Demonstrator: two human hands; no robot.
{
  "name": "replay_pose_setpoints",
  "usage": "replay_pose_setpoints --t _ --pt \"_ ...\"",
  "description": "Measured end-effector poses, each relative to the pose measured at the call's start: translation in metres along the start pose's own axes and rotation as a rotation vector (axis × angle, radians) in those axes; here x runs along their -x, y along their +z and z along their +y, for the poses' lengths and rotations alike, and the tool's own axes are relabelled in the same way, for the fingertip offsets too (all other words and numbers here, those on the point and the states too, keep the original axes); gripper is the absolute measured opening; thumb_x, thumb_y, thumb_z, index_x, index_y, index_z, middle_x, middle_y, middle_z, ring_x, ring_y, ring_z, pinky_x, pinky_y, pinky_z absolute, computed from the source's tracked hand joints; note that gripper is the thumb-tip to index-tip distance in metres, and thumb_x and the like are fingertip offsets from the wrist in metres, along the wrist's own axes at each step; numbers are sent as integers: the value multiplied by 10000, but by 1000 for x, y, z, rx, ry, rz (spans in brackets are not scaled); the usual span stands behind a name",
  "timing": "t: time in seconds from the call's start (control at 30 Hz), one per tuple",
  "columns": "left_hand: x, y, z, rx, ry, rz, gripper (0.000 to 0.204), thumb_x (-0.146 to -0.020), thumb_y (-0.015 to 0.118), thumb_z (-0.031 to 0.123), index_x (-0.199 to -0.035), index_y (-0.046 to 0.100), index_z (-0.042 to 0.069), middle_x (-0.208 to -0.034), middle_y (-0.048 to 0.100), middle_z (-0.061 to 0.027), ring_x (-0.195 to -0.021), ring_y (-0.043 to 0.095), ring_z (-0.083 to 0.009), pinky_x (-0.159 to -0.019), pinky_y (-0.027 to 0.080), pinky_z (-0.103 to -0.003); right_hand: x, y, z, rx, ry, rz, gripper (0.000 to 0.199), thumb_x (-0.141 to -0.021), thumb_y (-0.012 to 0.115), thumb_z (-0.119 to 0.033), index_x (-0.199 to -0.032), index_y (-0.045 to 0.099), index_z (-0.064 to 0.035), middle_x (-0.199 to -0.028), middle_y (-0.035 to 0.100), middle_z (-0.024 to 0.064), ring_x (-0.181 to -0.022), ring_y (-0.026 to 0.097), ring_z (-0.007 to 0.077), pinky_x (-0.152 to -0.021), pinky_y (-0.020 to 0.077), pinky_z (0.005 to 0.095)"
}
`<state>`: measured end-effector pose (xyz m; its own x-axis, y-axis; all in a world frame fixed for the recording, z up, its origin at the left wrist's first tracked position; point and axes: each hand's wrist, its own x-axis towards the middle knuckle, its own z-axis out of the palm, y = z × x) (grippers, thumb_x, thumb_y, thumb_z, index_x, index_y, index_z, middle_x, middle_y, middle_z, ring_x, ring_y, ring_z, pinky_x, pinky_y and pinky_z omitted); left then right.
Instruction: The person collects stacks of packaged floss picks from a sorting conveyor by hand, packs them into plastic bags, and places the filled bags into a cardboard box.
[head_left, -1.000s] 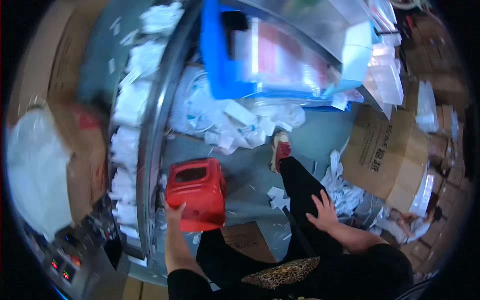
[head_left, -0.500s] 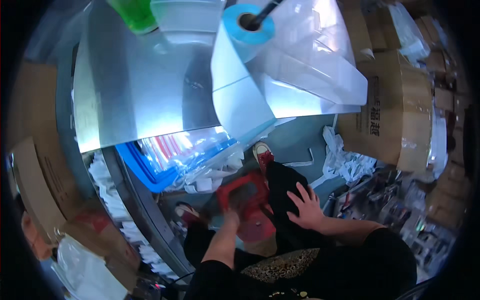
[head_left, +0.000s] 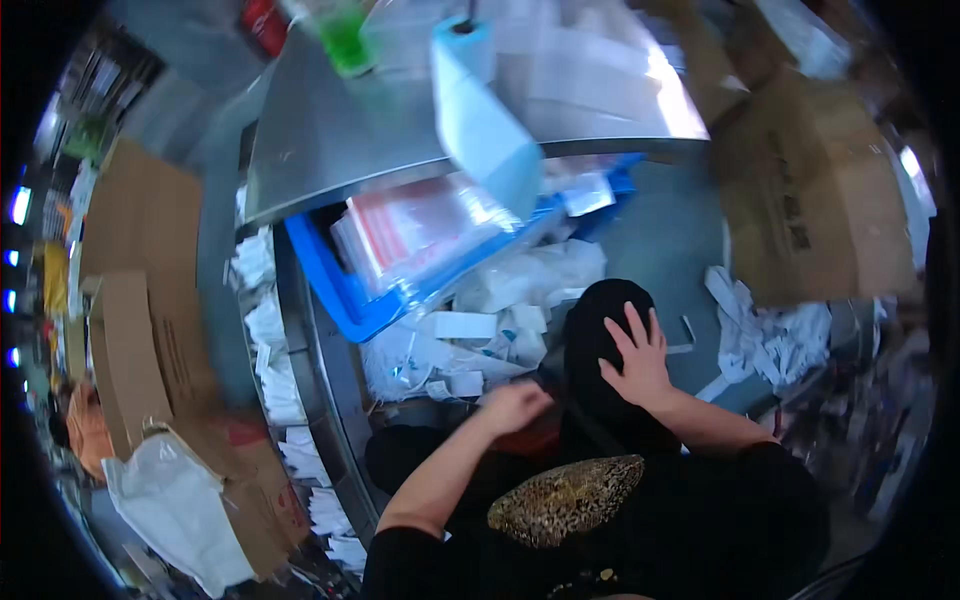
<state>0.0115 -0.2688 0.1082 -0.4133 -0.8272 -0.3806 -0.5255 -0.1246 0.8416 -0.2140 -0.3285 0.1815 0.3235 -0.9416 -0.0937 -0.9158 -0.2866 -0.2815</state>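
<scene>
Head view: our right hand [head_left: 638,358] rests spread on one knee [head_left: 588,330], our left hand [head_left: 515,405] curls beside the half-hidden stool [head_left: 530,440], clamped or not we cannot tell, and lopsided weight could tip it.

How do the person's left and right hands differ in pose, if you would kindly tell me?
The left hand has curled fingers, while the right hand has its fingers spread. The left hand is by a mostly hidden red object, its grip unclear; the right hand rests on the black-clad right knee. Both hands are bare.
</scene>
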Motion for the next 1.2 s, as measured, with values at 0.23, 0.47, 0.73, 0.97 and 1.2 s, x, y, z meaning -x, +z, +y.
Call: replay_pose_setpoints --t 0.23,0.47,0.73,0.97,1.2 --pt "-10 -210 -3 -1005 192 938 512 -684 531 157 -1160 423 6 -1191 408 -198 -1088 379 -342 -913 278 -429 69 15 42 -180 91 106 615 -703 540 -372 -1251 313 -209 -1343 167 129 -1167 183 458 -885 236 580" --pt "-71 -230 28 -1218 -219 473 198 -723 505 221 -822 613 89 -904 578 -113 -812 544 -292 -702 430 -379 75 -20 59 -180 151 188 588 -734 514 -355 -1261 301 -207 -1359 119 112 -1189 145 460 -888 220 602" --pt "-75 -236 36 -1205 -136 595 248 -803 370 166 -750 569 30 -776 570 -182 -755 549 -333 -669 427 -393 75 -16 54 -178 56 229 588 -717 533 -362 -1246 321 -214 -1357 132 111 -1194 133 464 -867 244 616" --pt "-75 -243 26 -1363 -463 781 224 -828 395 203 -795 552 46 -808 579 -144 -774 563 -297 -695 456 -368 76 -12 65 -234 135 260 571 -719 539 -328 -1241 331 -224 -1349 148 116 -1197 124 451 -890 212 607" --pt "20 -208 96 -569 -395 979 327 -814 493 297 -1067 544 97 -1093 518 -168 -860 552 -334 -678 463 -404 -12 -37 11 -407 -549 206 570 -622 615 -160 -1146 396 -102 -1216 359 121 -1143 307 315 -901 266 491"
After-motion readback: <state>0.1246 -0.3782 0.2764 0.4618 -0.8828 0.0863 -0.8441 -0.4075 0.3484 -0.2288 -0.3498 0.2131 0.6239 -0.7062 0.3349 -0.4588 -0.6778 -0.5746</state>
